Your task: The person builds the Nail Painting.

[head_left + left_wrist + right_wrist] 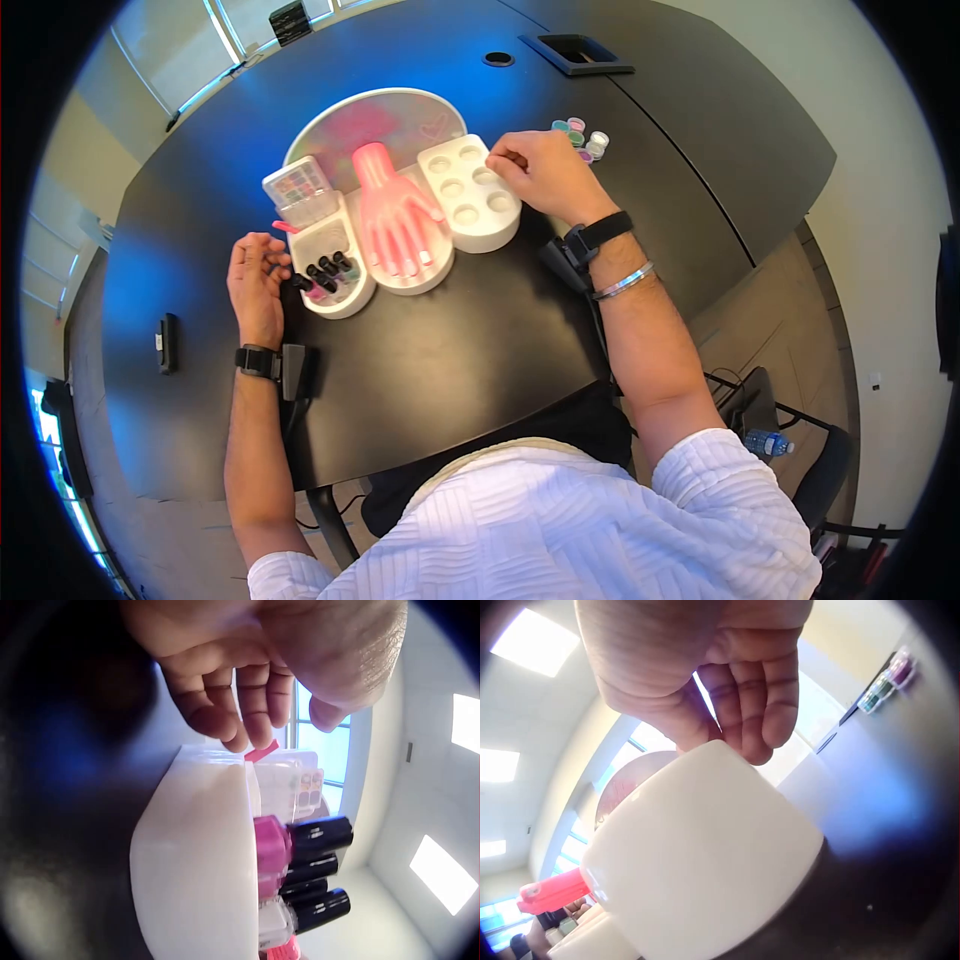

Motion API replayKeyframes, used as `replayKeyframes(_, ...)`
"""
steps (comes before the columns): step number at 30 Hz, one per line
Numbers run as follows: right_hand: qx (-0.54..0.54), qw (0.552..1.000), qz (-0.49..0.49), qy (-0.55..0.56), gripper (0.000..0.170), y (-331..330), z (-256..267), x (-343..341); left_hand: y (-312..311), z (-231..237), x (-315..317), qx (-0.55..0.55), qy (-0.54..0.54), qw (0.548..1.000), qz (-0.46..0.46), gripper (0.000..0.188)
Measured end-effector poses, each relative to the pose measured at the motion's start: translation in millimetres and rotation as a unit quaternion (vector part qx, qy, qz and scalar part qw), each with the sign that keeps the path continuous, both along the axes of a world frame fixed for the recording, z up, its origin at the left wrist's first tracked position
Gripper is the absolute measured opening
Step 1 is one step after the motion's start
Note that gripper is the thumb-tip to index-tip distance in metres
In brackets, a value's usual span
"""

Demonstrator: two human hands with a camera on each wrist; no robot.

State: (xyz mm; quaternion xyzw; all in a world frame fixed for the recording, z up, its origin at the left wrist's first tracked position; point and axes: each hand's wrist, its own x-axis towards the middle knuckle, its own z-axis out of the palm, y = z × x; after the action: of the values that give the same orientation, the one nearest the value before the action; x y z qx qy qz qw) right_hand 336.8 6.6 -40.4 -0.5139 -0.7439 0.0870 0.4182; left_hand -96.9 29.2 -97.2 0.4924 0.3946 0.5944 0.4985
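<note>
A white manicure stand (488, 238) sits on the dark table, bearing a pink model hand (378, 200) with pale nails. My right hand (548, 172) is at the back right edge of the stand's tray with round wells (452, 188). Its fingers are bent, the tips partly hidden behind the edge in the right wrist view; I cannot tell whether they hold anything. My left hand (257, 275) hangs loosely curled beside the left compartment (199, 862), holding nothing. Several nail polish bottles (274, 844) with black caps stand in that compartment. Behind them leans a clear case (298, 190).
Several small glitter jars (577, 138) lie on the table right of the stand. A rounded, shiny backboard (330, 130) rises behind the model hand. A black object (167, 343) lies far left. A recessed table box (577, 55) and a round cable hole (498, 60) are farther back.
</note>
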Motion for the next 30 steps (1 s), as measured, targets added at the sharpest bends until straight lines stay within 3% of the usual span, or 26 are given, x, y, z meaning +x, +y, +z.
replayKeyframes(5, -0.041, 0.999, -0.007, 0.004, 0.016, -2, 4, 14, -2, 5, 2, 0.011, 0.002, 0.999, 0.045, 0.033)
replayKeyframes(9, -0.01, 0.985, -0.167, -0.035, 0.02, 3, 7, 45, -6, 9, 1, 0.0, 0.005, 0.999, 0.051, 0.035)
replayKeyframes(14, -0.102, 0.956, -0.273, -0.032, 0.028, 2, 4, 76, -6, 10, -1, -0.004, 0.024, 0.999, 0.037, 0.032)
replayKeyframes(17, -0.119, 0.943, -0.294, -0.101, 0.029, 8, -8, 88, -8, 14, 1, -0.017, 0.07, 0.997, 0.036, 0.03)
replayKeyframes(24, -0.17, 0.938, -0.281, -0.113, 0.025, 11, -12, 82, -7, 11, 5, 0.001, 0.134, 0.991, 0.013, 0.023)
replayKeyframes(30, -0.165, 0.937, -0.29, -0.106, 0.019, 10, -11, 80, -10, 17, 5, -0.027, 0.162, 0.986, -0.006, 0.042)
